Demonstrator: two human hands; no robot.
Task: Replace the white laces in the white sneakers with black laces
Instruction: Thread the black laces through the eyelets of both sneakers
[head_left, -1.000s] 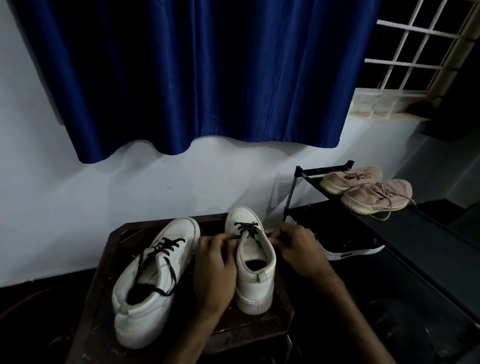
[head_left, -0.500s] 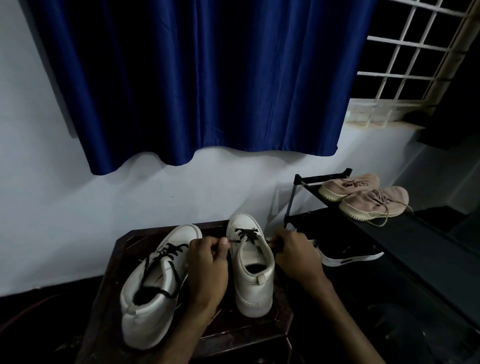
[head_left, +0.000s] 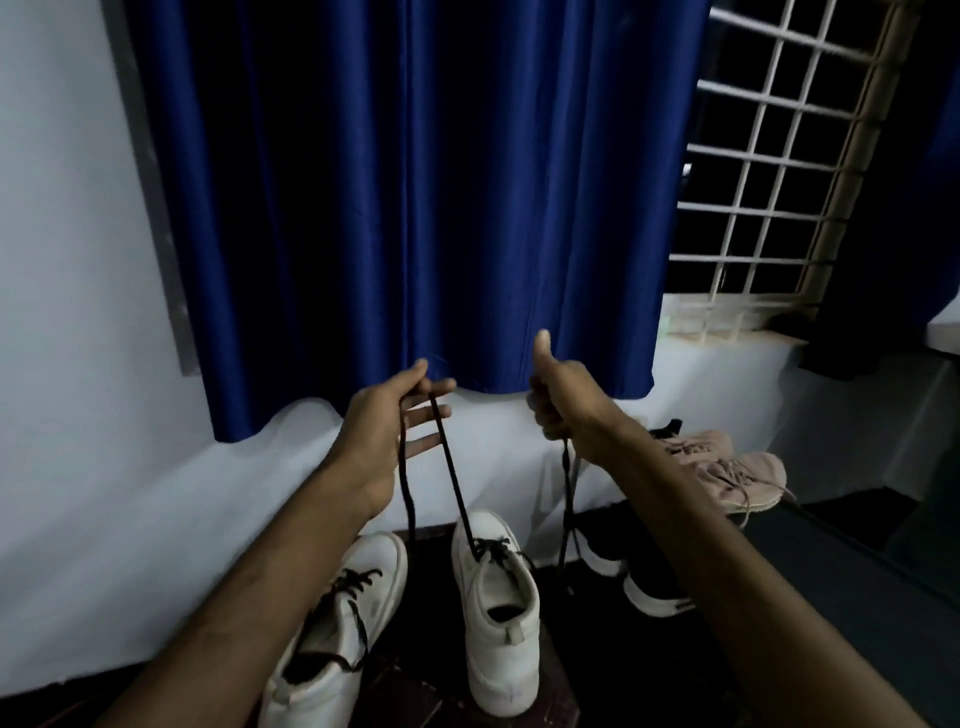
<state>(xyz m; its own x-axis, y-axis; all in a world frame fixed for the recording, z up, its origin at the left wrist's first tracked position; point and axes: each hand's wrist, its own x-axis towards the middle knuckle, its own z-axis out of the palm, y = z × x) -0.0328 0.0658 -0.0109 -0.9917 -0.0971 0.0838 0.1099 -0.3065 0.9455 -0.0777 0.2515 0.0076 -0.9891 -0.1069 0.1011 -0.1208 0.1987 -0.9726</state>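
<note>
Nearest, on the dark bench (head_left: 410, 693), two white sneakers are standing with their toes pointing away. The left sneaker (head_left: 332, 639) is already wearing black lacing. The right sneaker (head_left: 501, 618), just beside it, is showing crossings only at the far eyelets near the toe, so by this judgement its lacing is only beginning.

From those eyelets the black lace (head_left: 451, 467) is rising in two strands, one to each hand. It is looking thin, soft and very light, likely to slide through a loose hold. The ends are the sensible place to hold it, with an even pull so both sides come out the same length. The sneaker is light too and could tip or lift if tugged hard.

Both forearms are reaching forward and up, well above the shoes. The left hand (head_left: 382, 441) is pinching its strand between thumb and forefinger, the other fingers (head_left: 434, 413) spreading straight, the loose tail hanging beside the wrist. The right hand (head_left: 558, 402) is closing into a fist round its strand, thumb pointing up.

Farther right, pink shoes (head_left: 727, 475) are sitting on a rack. Behind everything a blue curtain (head_left: 415, 208) is hanging beside a barred window (head_left: 769, 182).
</note>
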